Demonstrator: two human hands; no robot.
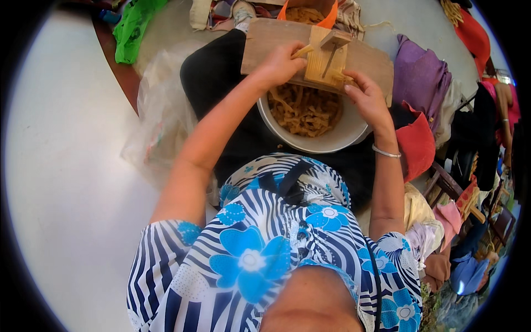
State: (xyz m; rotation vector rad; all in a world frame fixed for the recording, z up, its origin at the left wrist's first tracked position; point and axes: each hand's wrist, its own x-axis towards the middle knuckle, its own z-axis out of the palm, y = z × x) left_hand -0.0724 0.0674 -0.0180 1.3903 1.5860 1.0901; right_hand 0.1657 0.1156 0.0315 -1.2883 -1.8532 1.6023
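Observation:
My left hand pinches a short yellowish strip at the left side of a wooden board. Between my hands, a paler wood block sits on the board, with a raised wooden piece and a thin dark metal rod or blade slanting down from it. On the block's right, my right hand has thumb and fingers closed on another yellowish piece. Beneath the board's near edge stands a pale metal basin holding many brownish-yellow strips; the board hides its far part.
An orange container with similar pieces stands beyond the board. Clear plastic sheeting and a green bag lie to the left. Purple cloth, red cloth and wooden stools are on the right, with other people farther off.

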